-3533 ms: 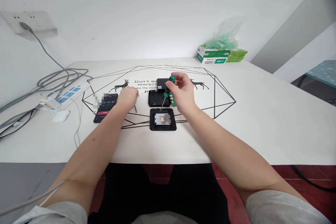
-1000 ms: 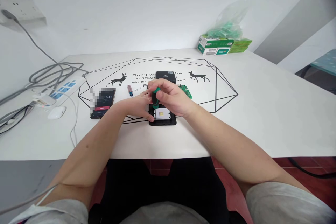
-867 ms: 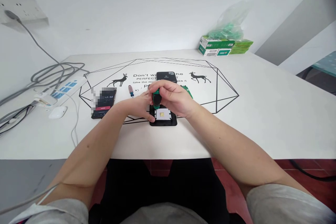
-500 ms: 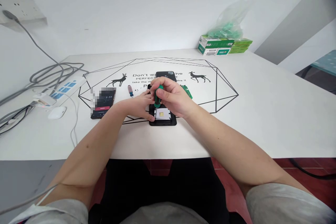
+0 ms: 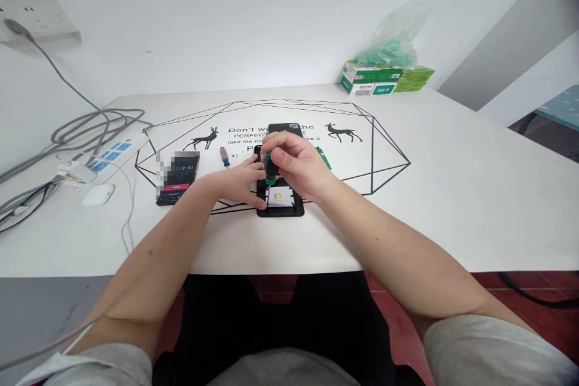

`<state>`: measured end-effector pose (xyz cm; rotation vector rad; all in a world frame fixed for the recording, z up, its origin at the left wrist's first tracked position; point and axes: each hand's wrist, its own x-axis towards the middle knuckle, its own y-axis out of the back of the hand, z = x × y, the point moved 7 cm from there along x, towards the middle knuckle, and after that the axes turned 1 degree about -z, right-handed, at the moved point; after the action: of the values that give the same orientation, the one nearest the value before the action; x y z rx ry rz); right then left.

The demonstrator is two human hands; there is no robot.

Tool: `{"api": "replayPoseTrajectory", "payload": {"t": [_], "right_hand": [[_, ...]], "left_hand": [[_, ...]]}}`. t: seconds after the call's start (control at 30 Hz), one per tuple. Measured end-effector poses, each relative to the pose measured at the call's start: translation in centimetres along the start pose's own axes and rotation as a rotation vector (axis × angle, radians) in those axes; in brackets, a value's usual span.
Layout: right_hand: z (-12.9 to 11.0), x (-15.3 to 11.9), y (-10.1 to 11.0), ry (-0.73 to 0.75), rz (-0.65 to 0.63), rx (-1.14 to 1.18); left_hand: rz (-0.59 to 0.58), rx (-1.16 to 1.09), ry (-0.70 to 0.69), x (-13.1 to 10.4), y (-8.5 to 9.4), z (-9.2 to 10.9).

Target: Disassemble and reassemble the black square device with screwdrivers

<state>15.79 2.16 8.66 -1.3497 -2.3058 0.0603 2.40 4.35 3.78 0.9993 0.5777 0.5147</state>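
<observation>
My right hand (image 5: 301,166) is closed round a green and black screwdriver (image 5: 271,169), held upright with its shaft pointing down. The tip meets the left side of a black device casing (image 5: 281,212) that lies on the table. Inside the casing's near part is a white panel (image 5: 288,196) with a small gold square. My left hand (image 5: 242,183) lies with fingers spread along the casing's left edge, its thumb touching near the screwdriver tip. Part of the casing is hidden beneath my hands. A green circuit board (image 5: 324,158) peeks out behind my right hand.
A second screwdriver (image 5: 225,157) and tiny dark screws (image 5: 234,155) lie left of the casing. Behind is a black phone-like cover (image 5: 286,128). A phone (image 5: 181,176), white earbud case (image 5: 98,194) and power strip (image 5: 111,155) with cables sit left. Green boxes (image 5: 373,75) stand far right.
The screwdriver handle has turned slightly in my right hand, whose fingers have shifted a little. My left hand stays in place against the casing.
</observation>
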Motion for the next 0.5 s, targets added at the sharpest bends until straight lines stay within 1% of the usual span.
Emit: {"api": "replayPoseTrajectory", "payload": {"t": [0.1,0.17,0.27,0.4,0.5], "right_hand": [[0.01,-0.19,-0.52,-0.037,-0.039,0.062],[0.03,-0.29,-0.87,-0.053,-0.045,0.102],[0.01,-0.18,-0.88,-0.028,-0.021,0.091],[-0.30,0.07,-0.09,0.054,0.032,-0.020],[-0.09,-0.06,-0.12,0.006,0.007,0.006]], "left_hand": [[-0.081,-0.001,0.080,-0.12,-0.27,-0.07],[-0.085,0.014,0.096,-0.19,-0.10,0.19],[-0.070,0.013,0.081,-0.19,0.02,0.36],[-0.058,-0.028,0.048,-0.10,-0.16,0.07],[-0.051,-0.024,0.022,-0.13,-0.09,0.24]]}}
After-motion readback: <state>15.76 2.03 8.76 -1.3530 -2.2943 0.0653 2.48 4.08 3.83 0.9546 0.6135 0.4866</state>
